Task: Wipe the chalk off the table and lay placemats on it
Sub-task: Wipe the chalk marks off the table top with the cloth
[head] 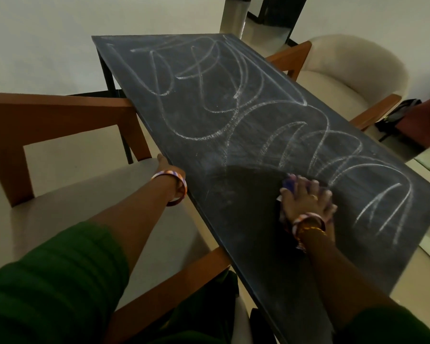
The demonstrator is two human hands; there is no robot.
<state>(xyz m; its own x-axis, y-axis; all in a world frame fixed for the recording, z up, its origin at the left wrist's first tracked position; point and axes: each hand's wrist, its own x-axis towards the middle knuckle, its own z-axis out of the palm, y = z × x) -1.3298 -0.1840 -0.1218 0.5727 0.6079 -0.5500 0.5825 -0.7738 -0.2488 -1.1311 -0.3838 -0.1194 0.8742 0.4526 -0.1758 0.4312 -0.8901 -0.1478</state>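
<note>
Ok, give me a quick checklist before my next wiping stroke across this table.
1. Cloth under right hand: ok, pressed flat on the table.
2. Left hand steadying the table edge: ok, though its fingers are hidden.
3. Near patch wiped: ok, dark arc beside the cloth.
4. Chalk marks gone: not ok, loops cover the far and right parts.
5. Placemats within reach: cannot tell, none in view.
6. Chairs clear of the tabletop: ok.
</note>
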